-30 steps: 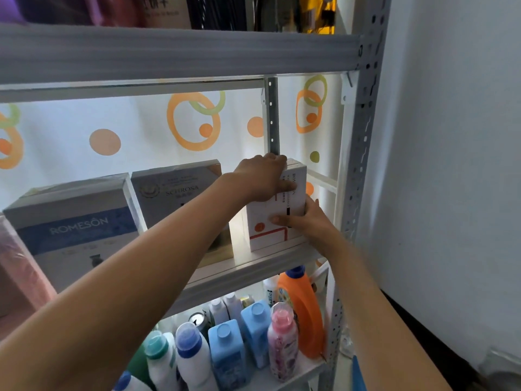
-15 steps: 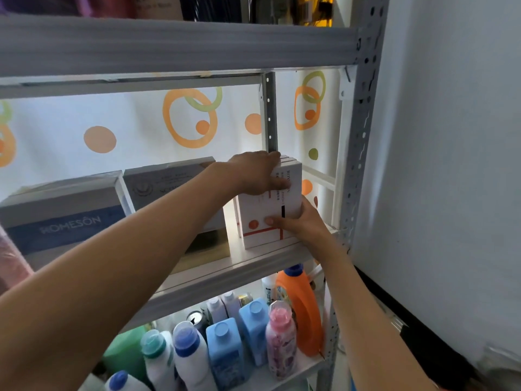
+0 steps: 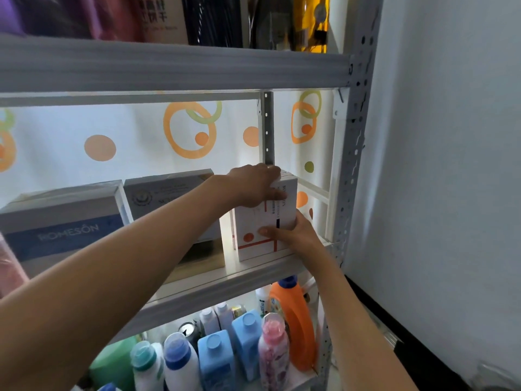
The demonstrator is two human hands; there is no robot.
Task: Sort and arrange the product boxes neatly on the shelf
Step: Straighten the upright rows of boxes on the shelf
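Observation:
A white box with orange lines and an orange dot [image 3: 260,227] stands upright at the right end of the middle shelf [image 3: 214,280], with other thin boxes behind it. My left hand [image 3: 255,184] grips its top edge, thumb on the front face. My right hand [image 3: 293,235] holds its lower right corner, thumb across the front. To the left stand a grey box with a round emblem [image 3: 166,193] and a blue and grey ROMESON box [image 3: 63,224].
The metal upright [image 3: 352,153] and a white wall [image 3: 437,165] close in on the right. Below stand several bottles, among them an orange jug [image 3: 297,323], a pink bottle [image 3: 273,351] and blue bottles [image 3: 215,359]. Dark packages fill the top shelf [image 3: 169,63].
Both hands stay on the white box, which has shifted slightly left and back on the shelf. The view has tilted a little.

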